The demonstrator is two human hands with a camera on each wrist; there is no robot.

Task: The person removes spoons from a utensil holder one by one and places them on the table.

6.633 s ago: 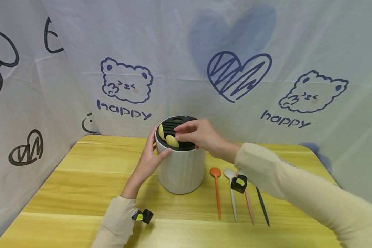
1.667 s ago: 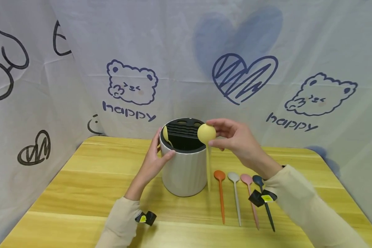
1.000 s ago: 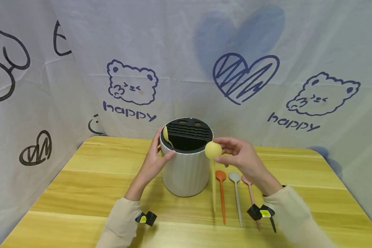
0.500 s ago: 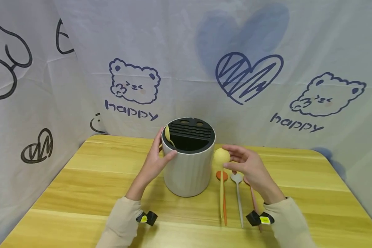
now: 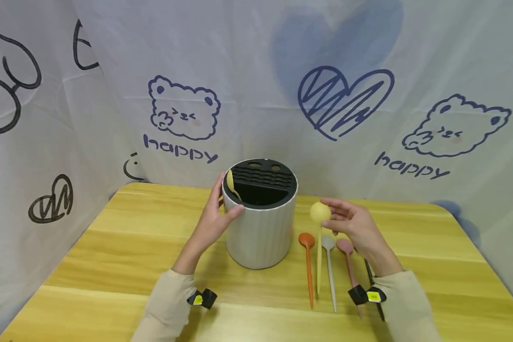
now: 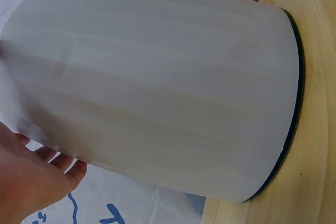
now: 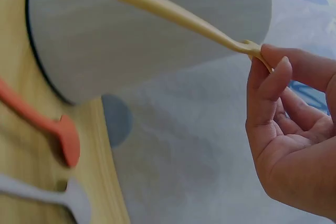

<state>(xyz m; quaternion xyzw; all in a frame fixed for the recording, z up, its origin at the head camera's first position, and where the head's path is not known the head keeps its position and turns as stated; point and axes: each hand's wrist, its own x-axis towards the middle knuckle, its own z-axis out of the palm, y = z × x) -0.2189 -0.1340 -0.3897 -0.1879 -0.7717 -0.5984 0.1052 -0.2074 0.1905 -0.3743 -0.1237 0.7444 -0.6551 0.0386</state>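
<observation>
A white ribbed utensil holder (image 5: 258,237) with a black slotted top stands on the table. My left hand (image 5: 211,223) grips its left side near the rim, thumb at the front; in the left wrist view its fingers bend against the wall. A yellow spoon (image 5: 230,180) leans in the holder's front opening, its lower part hidden. To the right of the holder, my right hand (image 5: 359,230) pinches another yellow spoon (image 5: 320,213) by the bowl, handle hanging down. In the right wrist view, thumb and fingers meet on that spoon's bowl end (image 7: 254,49).
Right of the holder lie an orange spoon (image 5: 307,240), a light grey spoon (image 5: 330,270), a pink spoon (image 5: 345,246) and a dark spoon (image 5: 369,273), partly under my right hand and wrist. The wooden table (image 5: 124,266) ends at a printed cloth (image 5: 256,71) behind.
One yellow spoon has come out of the holder in my right hand, then moved right and down, over the orange spoon and on past it. My left hand stays on the holder.
</observation>
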